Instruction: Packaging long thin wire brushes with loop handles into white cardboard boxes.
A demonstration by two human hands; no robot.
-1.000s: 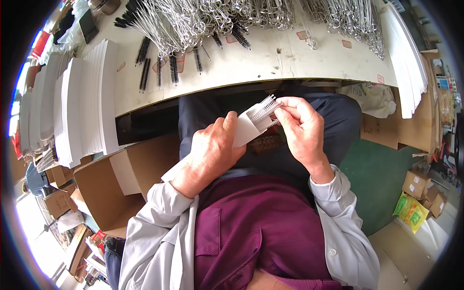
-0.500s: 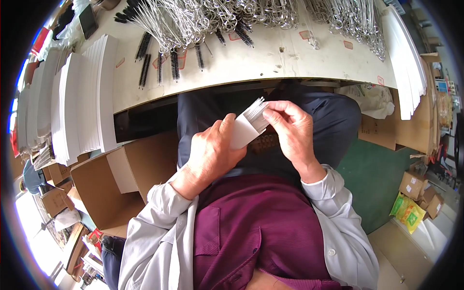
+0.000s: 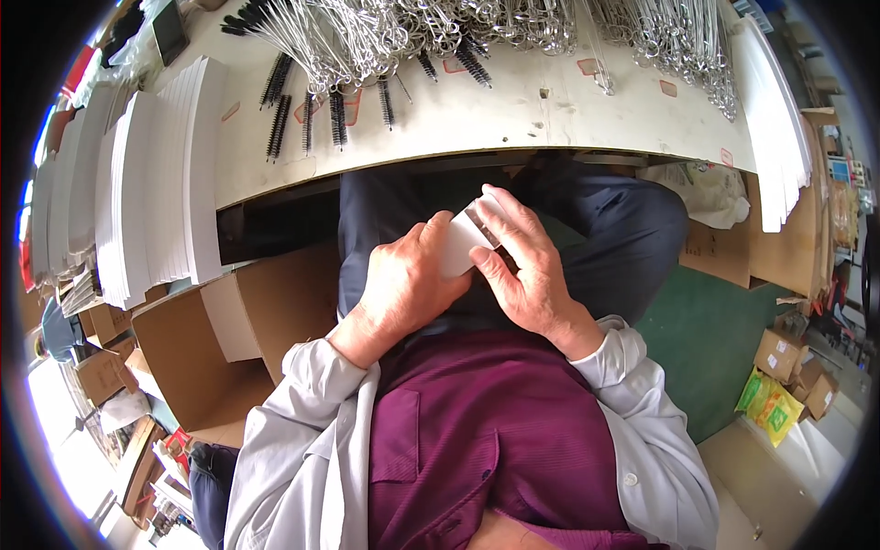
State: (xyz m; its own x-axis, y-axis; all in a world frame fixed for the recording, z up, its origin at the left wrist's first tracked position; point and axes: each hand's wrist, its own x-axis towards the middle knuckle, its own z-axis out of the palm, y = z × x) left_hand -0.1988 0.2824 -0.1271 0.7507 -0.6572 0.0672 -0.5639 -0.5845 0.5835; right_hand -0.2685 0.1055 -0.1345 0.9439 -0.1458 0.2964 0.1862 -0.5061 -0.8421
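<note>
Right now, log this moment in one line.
left hand: holding white box | right hand: fingers and thumb at box's open end | table: wire-handled brushes | person's left: white stacks, open cardboard box

two hands (image 3: 405, 273), one held box (image 3: 457, 247), brushes (image 3: 278, 128) seemingly dozens

We hold a narrow white box (image 3: 457, 249) above our lap, our left hand (image 3: 403, 277) wrapped round it, our right hand (image 3: 530, 280) bringing thumb and fingers to its open end. Beyond, looped wire brushes (image 3: 385, 41) heap our bench (image 3: 440, 115); flat white pieces (image 3: 163, 183) stand stacked leftward, above an open cardboard box (image 3: 183, 357).
</note>
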